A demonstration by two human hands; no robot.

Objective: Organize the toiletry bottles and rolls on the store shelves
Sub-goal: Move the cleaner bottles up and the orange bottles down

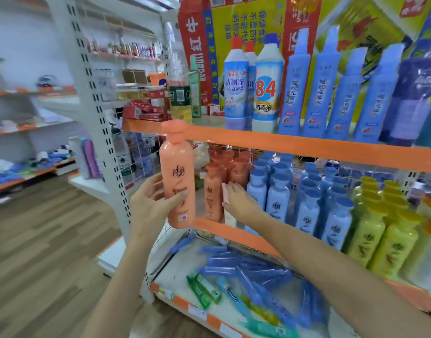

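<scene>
My left hand (151, 200) grips an orange shampoo bottle (178, 172) upright in front of the shelf post, just left of the middle shelf (224, 229). More orange bottles (213, 191) stand at that shelf's left end. My right hand (237, 198) reaches in beside them, its fingers round a small white item with a pink top (226, 195). Blue bottles (277, 198) and yellow-green bottles (385, 236) fill the shelf to the right.
The top shelf (258, 140) carries white cleaner bottles (268, 89) and tall blue bottles (338, 93). Blue and green toothpaste boxes (246, 272) lie loose on the bottom shelf. A perforated white post (105, 132) stands left; wooden floor (39, 240) is open there.
</scene>
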